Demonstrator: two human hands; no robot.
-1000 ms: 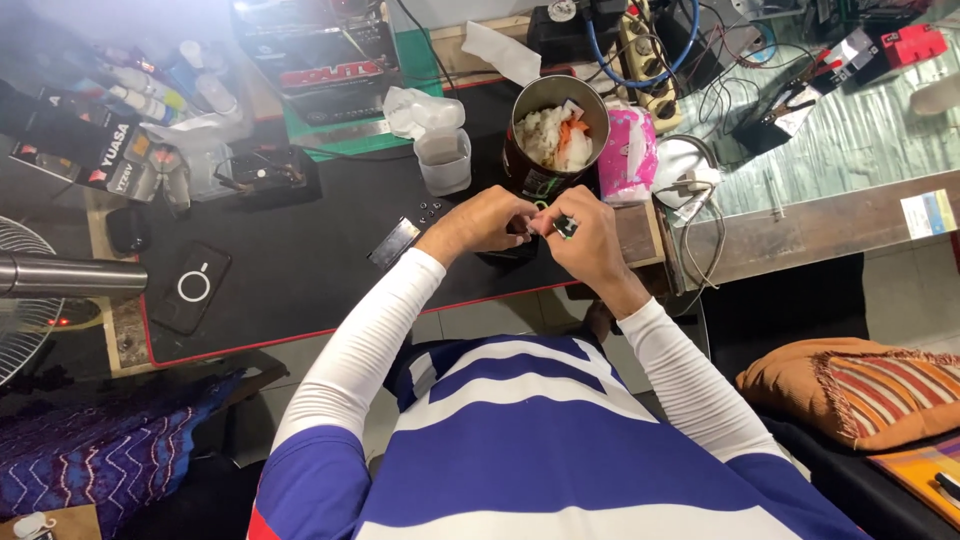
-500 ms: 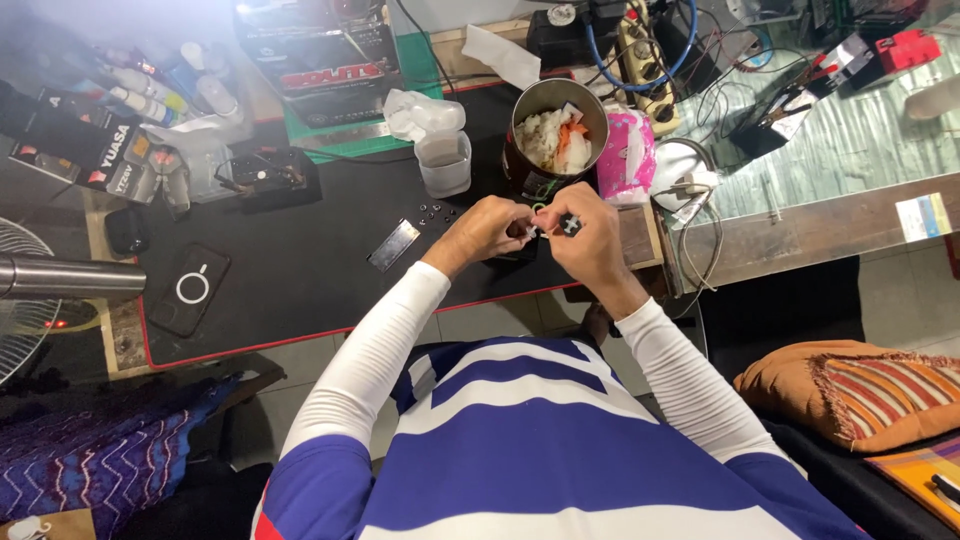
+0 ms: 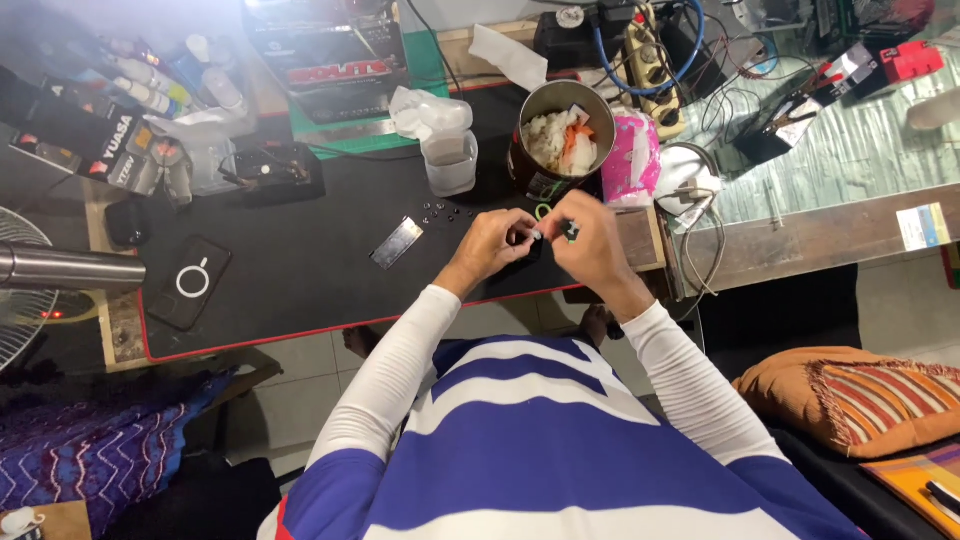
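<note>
My left hand (image 3: 497,243) and my right hand (image 3: 590,240) meet over the right part of a black desk mat (image 3: 300,270). Both pinch a small dark part (image 3: 545,238) held between the fingertips; its exact shape is too small to tell. My right hand's fingers also carry a small black piece with a pale spot (image 3: 571,231). Several tiny dark screws (image 3: 440,210) lie on the mat just left of my left hand. A small silver metal plate (image 3: 396,243) rests further left.
A metal can of scraps (image 3: 553,150) stands behind my hands, with a pink packet (image 3: 632,155) and a clear plastic cup (image 3: 450,160) beside it. A black phone (image 3: 187,283) lies at the mat's left. Power strip and cables (image 3: 660,50) sit at the back. A fan (image 3: 30,290) is at left.
My hands have stayed together over the same spot, with the fingers shifting slightly on the small part. The view has drifted a little.
</note>
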